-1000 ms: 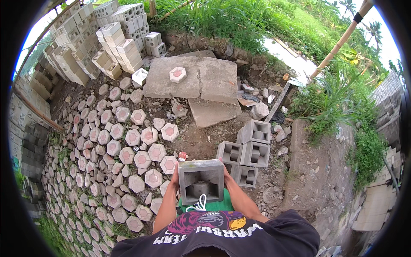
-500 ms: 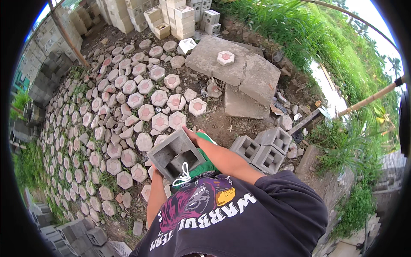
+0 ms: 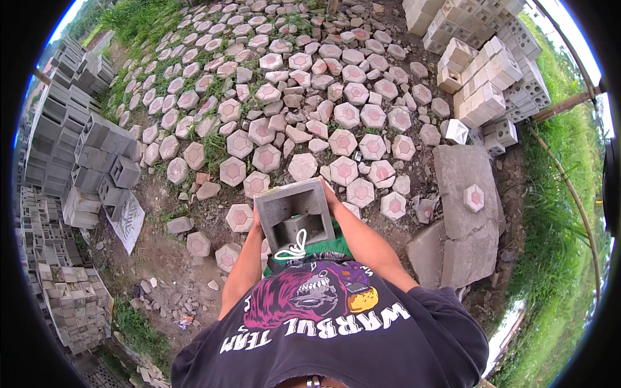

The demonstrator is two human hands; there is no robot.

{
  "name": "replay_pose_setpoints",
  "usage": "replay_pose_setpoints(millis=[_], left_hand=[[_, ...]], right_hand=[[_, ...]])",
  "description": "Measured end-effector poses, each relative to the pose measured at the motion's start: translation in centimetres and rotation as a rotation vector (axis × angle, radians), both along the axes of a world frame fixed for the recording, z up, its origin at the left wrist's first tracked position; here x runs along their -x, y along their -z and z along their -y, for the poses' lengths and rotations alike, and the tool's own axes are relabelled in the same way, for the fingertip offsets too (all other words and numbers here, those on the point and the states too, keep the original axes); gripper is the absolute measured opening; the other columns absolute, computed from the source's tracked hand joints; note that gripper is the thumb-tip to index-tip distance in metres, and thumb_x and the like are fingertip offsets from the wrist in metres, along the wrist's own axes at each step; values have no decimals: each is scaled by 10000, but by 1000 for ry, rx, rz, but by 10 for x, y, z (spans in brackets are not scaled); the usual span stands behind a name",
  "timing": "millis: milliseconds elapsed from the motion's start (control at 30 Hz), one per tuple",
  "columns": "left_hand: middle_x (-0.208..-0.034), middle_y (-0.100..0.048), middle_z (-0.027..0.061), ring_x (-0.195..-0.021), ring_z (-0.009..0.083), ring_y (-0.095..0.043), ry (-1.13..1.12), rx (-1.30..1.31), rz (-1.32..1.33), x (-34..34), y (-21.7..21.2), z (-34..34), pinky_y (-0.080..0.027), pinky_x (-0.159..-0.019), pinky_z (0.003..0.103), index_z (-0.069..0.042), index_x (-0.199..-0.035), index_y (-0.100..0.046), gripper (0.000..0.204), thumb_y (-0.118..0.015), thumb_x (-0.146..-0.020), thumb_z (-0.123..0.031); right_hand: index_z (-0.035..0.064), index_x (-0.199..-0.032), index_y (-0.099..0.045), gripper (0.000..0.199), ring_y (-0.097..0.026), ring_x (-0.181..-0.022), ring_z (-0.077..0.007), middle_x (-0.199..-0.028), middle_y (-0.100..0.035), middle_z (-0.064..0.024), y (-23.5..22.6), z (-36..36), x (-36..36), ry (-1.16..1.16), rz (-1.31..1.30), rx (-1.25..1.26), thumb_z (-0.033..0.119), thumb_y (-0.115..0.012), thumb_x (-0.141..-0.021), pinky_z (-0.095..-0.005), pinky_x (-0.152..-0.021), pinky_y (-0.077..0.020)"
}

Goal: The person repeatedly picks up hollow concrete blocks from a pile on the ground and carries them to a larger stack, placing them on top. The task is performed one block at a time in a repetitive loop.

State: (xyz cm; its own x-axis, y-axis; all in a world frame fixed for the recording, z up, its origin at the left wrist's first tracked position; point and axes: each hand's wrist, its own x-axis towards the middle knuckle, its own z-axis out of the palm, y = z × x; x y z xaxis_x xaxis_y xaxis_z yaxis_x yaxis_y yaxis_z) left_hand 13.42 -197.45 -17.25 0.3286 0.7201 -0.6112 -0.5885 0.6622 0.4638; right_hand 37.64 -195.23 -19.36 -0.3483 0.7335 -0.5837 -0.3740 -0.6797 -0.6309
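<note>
A grey hollow concrete block [image 3: 299, 205] is held in front of my waist, its open side facing up toward me. My left hand [image 3: 257, 225] grips its left side, and my right hand [image 3: 330, 194] clasps the right side near the far corner. Both sets of fingers are partly hidden by the block's walls. Green shorts with a white drawstring [image 3: 297, 244] show at the block's near edge. Just beyond the block lie hexagonal pavers [image 3: 343, 169] with reddish centres, set among rubble.
At the left stand tall stacks of grey blocks [image 3: 107, 152], with a printed white sheet [image 3: 126, 223] beside them. Pale blocks [image 3: 482, 97] are piled at the far right. Cracked concrete slabs [image 3: 462, 249] lie to the right, one carrying a single hexagonal paver [image 3: 473, 198]. Broken stones [image 3: 168, 301] litter the ground.
My view has swung left with my body. The grey stacks at left have come into fuller sight, and the slabs have shifted to the right side. The block stays in both hands.
</note>
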Motion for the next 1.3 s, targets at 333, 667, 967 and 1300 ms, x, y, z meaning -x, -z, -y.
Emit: replay_pose_setpoints(millis=[333,667,967,1300], left_hand=[[-1276,-552,135,-1122,291,-565,-159,-102,-114,41,-41,-106,-461,-961,448,-54,-1342,-456,741,-221,-934,-626],[-1291,-540,141,-1137,290,-556,-243,-215,-237,54,-60,-143,-450,-975,451,-50,-1351,-447,764,-221,-928,-645],[-1311,-528,129,-1135,265,-547,18,-90,-136,33,-48,-216,-416,-998,385,-52,-1351,-455,815,-270,-897,-703],[-1319,-527,134,-1163,267,-546,224,-50,-134,14,-56,-292,-416,-1009,387,-64,-1370,-440,826,-293,-883,-715]], right_hand=[[55,-1368,-445,827,-470,-1236,-289,-1358,-486,-143,-46,-162,40,-283,-226,53,699,-206,-907,-405,-1040,-366],[27,-1281,-514,635,-590,-1070,-247,-1251,-576,-124,-53,-219,63,-277,-277,82,532,-272,-980,-387,-929,-476],[83,-1290,-513,699,-584,-1077,-266,-1232,-586,-100,-4,-215,15,15,-303,-3,639,-290,-929,-400,-923,-476],[82,-1288,-514,700,-584,-1077,-266,-1236,-583,-101,-25,-246,4,254,-252,50,640,-297,-926,-402,-925,-475]])
